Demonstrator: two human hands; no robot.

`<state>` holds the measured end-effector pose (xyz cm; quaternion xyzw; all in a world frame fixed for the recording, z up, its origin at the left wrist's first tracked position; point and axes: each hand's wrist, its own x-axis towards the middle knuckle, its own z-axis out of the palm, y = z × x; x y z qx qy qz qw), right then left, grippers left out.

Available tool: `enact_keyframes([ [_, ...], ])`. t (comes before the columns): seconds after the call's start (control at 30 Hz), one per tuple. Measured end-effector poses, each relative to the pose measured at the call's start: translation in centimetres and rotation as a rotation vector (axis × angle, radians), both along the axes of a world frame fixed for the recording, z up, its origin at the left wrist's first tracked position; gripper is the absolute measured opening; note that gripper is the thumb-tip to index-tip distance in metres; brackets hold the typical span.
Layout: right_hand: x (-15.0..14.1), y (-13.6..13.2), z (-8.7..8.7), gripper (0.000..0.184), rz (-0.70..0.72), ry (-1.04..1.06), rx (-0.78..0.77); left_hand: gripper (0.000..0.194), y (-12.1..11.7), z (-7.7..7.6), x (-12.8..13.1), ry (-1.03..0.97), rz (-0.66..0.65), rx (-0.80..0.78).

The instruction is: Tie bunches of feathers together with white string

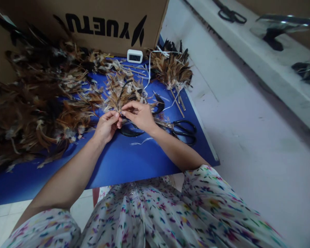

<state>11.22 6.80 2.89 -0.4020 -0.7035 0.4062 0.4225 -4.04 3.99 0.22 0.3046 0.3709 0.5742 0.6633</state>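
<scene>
My left hand [109,126] is closed in a pinch on the base of some brown feathers [116,100], which fan out away from me. Close against it, my right hand [140,116] pinches at the same base with thumb and fingertips. Exactly what lies between the right fingertips is too small to make out. A loose pile of tan and brown feathers [130,90] lies just beyond both hands. Black-handled scissors [184,132] rest to the right, partly under my right forearm. A curved black feather [130,132] lies on the table below my hands.
A large heap of feathers [38,103] covers the left of the blue table [134,165]. Behind stand a cardboard box [105,41] and a white digital clock [134,56]. Feather bunches on sticks [172,70] lie at the back right, with white string [149,69] beside them.
</scene>
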Motion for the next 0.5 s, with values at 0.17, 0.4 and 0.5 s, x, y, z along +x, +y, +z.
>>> enact_keyframes([
  [0.17,-0.07,-0.28,-0.12,0.014,-0.014,-0.123,0.056,0.025,0.1,-0.07,0.01,0.022,-0.005,0.0],
  [0.4,-0.09,-0.75,-0.08,0.012,-0.046,-0.165,0.199,0.027,0.09,-0.22,0.03,0.015,-0.015,0.003],
  [0.5,-0.11,-1.0,-0.06,0.014,-0.055,-0.214,0.226,0.026,0.07,-0.21,0.02,0.022,-0.017,-0.016],
])
